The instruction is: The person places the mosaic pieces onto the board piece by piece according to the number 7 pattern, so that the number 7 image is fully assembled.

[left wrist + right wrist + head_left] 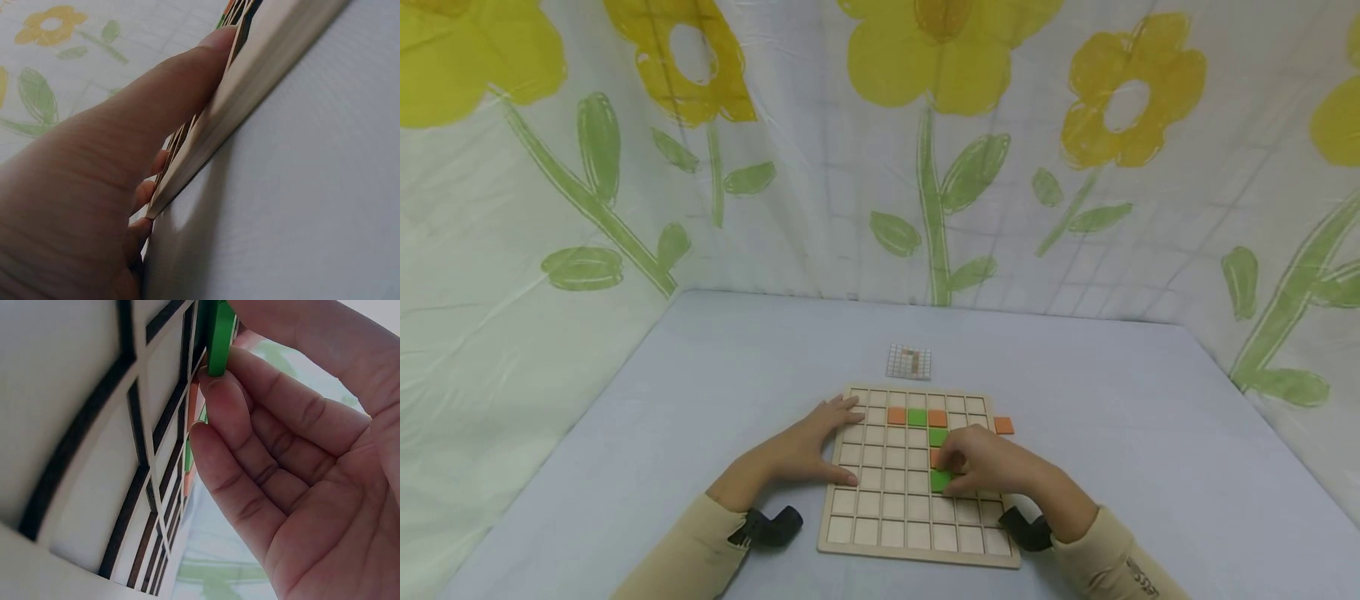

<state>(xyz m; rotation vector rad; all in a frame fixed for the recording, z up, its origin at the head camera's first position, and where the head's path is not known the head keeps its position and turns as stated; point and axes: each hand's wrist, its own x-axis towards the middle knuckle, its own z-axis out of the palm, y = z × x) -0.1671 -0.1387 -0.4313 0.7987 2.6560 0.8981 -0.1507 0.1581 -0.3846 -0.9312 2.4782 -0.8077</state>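
A wooden grid board (880,508) lies on the table. My left hand (805,446) rests along its left edge, fingers spread and thumb (187,75) on the board's top. My right hand (992,462) pinches a green square tile (219,340) between thumb and fingertips, tilted over a cell right of the board's middle. Orange and green tiles alternate in an upper row, from an orange tile (897,415) past a green tile (917,417) to another orange tile (937,418). From there a column runs down through a green tile (937,437) and an orange tile, partly hidden by my right hand.
A small card (909,362) with a printed grid pattern lies just beyond the board's far edge. One loose orange tile (1004,426) sits against the board's right side. A white tablecloth (760,350) covers the table, and a flowered curtain (820,208) hangs behind.
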